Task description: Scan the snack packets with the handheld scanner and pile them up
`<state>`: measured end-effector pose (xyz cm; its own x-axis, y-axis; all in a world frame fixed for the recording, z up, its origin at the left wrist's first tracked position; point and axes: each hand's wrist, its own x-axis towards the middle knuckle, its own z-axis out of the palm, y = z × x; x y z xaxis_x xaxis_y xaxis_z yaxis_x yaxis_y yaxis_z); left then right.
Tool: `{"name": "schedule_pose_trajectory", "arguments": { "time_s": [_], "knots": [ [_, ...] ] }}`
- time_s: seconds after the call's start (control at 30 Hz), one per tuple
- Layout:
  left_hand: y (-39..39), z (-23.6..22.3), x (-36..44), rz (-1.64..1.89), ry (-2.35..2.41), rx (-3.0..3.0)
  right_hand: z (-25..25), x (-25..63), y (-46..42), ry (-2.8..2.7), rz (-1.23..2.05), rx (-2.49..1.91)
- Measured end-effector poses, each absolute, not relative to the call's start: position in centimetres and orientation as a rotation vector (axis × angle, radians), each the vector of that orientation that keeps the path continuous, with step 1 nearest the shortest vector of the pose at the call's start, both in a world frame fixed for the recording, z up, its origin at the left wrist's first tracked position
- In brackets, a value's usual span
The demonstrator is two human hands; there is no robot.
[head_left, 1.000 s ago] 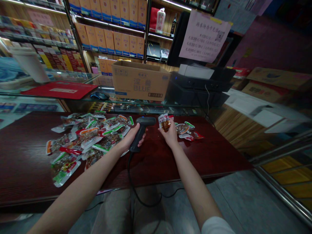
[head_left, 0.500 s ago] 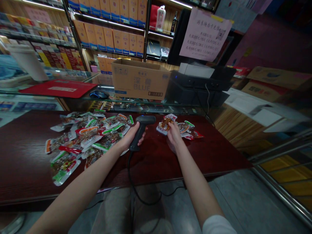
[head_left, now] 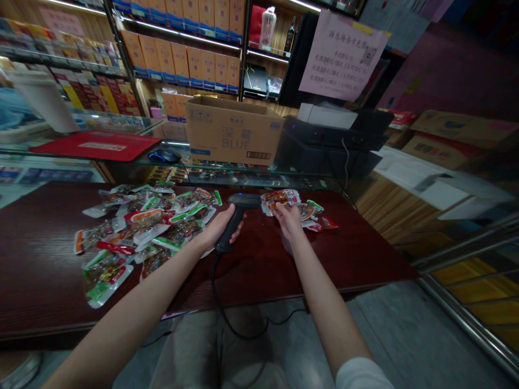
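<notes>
My left hand [head_left: 222, 226] is wrapped round the grip of a black barcode scanner [head_left: 234, 219], whose head points right. A cable hangs from the scanner's base. My right hand [head_left: 289, 220] pinches the lower edge of a clear snack packet [head_left: 279, 200] with brown contents, just in front of the scanner's head. Beside that hand, a few more snack packets [head_left: 318, 216] lie on the dark red table. To the left of the scanner spreads a heap of similar packets [head_left: 150, 221] with green, orange and red edges.
A glass counter behind the table holds a cardboard box [head_left: 235, 132], a computer mouse [head_left: 164, 156], a red mat [head_left: 97, 146] and a black printer-like machine [head_left: 332, 140]. The scanner's cable [head_left: 231, 327] loops over the table's front edge. Metal rails [head_left: 466, 319] stand at the right.
The packet in my right hand has turned and lies flatter, its face more spread out. My right fingers have shifted slightly. The scanner has edged a little to the right.
</notes>
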<state>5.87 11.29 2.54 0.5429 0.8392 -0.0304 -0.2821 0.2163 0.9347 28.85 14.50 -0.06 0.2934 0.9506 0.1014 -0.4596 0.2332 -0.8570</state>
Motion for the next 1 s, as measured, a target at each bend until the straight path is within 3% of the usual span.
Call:
{"name": "schedule_pose_trajectory", "arguments": {
  "time_s": [0.5, 0.8, 1.0],
  "knots": [
    [10.9, 2.7, 6.2, 0.875, 0.625, 1.109, 0.0, 28.4, 14.5, -0.848, 1.051, -0.841],
    [11.9, 5.0, 4.4, 0.954, 0.704, 1.134, 0.6, 33.6, 14.9, -1.033, 0.178, -1.622],
    [12.9, 5.8, 3.5, 0.967, 0.840, 1.184, 1.1, 35.1, 13.4, -1.087, -0.046, -1.956]
  ]
}}
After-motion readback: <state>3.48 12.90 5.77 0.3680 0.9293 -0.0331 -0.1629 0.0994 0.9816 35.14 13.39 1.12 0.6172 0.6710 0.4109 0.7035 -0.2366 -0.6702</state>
